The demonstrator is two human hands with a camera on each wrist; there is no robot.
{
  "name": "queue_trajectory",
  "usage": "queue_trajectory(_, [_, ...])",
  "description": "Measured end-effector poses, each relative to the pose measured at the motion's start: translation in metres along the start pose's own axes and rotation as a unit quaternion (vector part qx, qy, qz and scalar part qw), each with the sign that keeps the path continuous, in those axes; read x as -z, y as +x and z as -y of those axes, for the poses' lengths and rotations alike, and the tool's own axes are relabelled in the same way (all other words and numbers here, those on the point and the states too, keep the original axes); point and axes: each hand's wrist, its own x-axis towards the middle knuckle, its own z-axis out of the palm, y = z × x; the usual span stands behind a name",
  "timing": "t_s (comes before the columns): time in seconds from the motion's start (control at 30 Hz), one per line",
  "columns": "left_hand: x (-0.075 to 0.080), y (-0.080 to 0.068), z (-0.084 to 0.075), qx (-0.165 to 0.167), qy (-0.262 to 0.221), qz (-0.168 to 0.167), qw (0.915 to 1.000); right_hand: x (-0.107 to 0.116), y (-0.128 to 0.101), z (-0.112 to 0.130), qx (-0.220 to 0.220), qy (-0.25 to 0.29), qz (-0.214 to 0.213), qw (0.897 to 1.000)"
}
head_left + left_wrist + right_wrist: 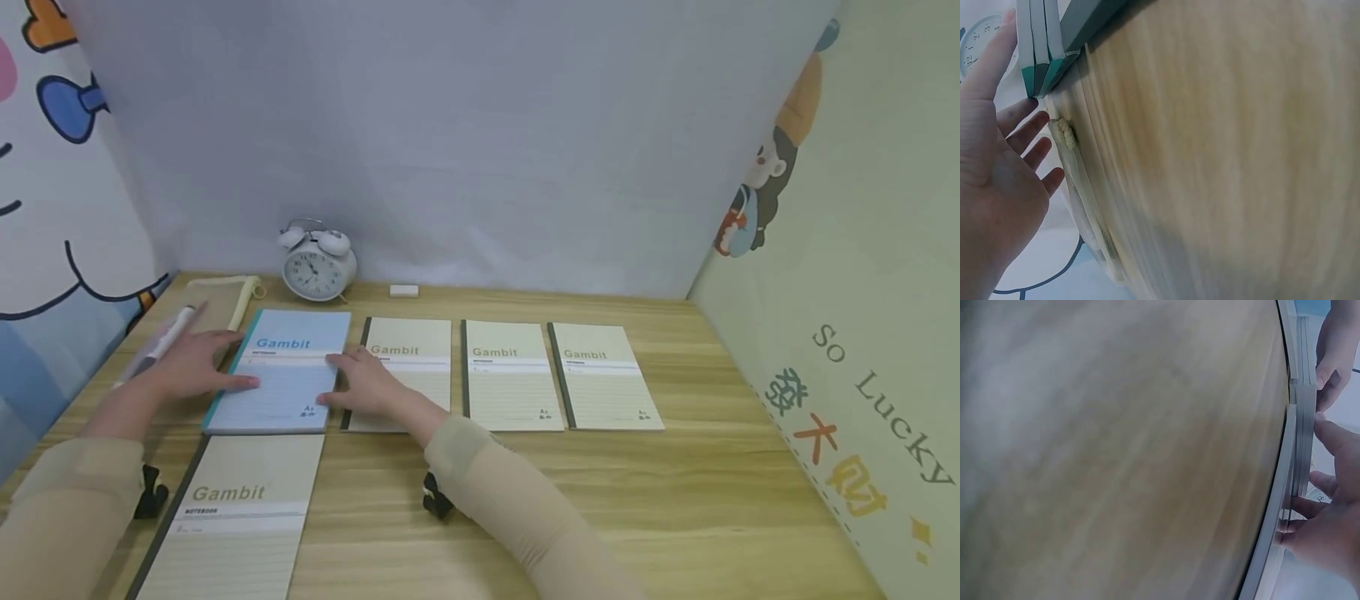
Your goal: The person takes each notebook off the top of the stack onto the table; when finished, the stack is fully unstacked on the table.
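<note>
Head view: blue notebook [281,372] flat on wooden desk [712,483], at left end of back row. Left hand [191,362] spread flat at its left edge, thumb over the edge onto the cover; right hand [367,381] spread at its right edge, fingers resting partly on the neighbouring beige notebook [408,358]. Nothing pinched. Two more beige notebooks [512,375] [603,377] just beside, closing the right side. Another beige notebook [232,517] close below. Alarm clock [318,263], eraser [403,290] and mesh pouch [228,300] behind. Bare wood in front right.

Left wrist view: left hand [991,169] open, fingers apart, thumb along teal spines [1038,47]; pouch [1082,194] near.

Right wrist view: right hand [1329,525] fingertips against stacked cover edges [1300,425]; blurred desk.
</note>
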Motion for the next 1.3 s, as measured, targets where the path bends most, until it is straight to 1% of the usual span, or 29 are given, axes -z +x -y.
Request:
queue_trajectory(0.27, [0.000,0.005,0.001,0.021,-0.029,0.015,0.9992,0.002,0.001,0.000,0.000,-0.011,-0.012,1.000])
queue_trajectory(0.37, [0.002,0.005,-0.001,0.021,-0.031,0.021,0.9991,0.003,0.001,0.001,-0.002,-0.007,-0.012,1.000])
queue_trajectory(0.5, [0.004,0.005,-0.002,0.017,-0.030,0.020,0.9992,0.003,0.000,0.001,-0.002,0.002,-0.013,1.000])
queue_trajectory(0.63, [0.005,0.005,-0.002,0.011,-0.040,0.016,0.9990,0.003,-0.001,0.000,-0.003,0.024,-0.019,1.000])
queue_trajectory(0.77, [0.007,0.005,-0.002,0.011,-0.062,0.013,0.9979,0.007,-0.002,0.001,-0.014,0.061,-0.027,0.998])
queue_trajectory(0.93, [0.010,0.001,-0.004,0.011,-0.100,0.009,0.9949,0.012,-0.004,0.000,-0.013,0.090,-0.056,0.994])
queue_trajectory(1.0, [0.013,-0.001,-0.006,0.008,-0.110,0.007,0.9938,0.015,-0.005,-0.002,-0.009,0.093,-0.070,0.993])
queue_trajectory(1.1, [0.019,-0.003,-0.011,-0.015,-0.107,-0.003,0.9942,0.019,-0.006,-0.005,-0.007,0.093,-0.085,0.992])
queue_trajectory(1.17, [0.023,-0.004,-0.015,-0.038,-0.094,-0.016,0.9947,0.023,-0.007,-0.007,-0.009,0.090,-0.094,0.991])
queue_trajectory(1.27, [0.030,-0.005,-0.023,-0.076,-0.081,-0.031,0.9934,0.031,-0.010,-0.008,-0.013,0.092,-0.108,0.990])
queue_trajectory(1.3, [0.033,-0.005,-0.026,-0.081,-0.085,-0.031,0.9926,0.034,-0.012,-0.008,-0.013,0.094,-0.112,0.989])
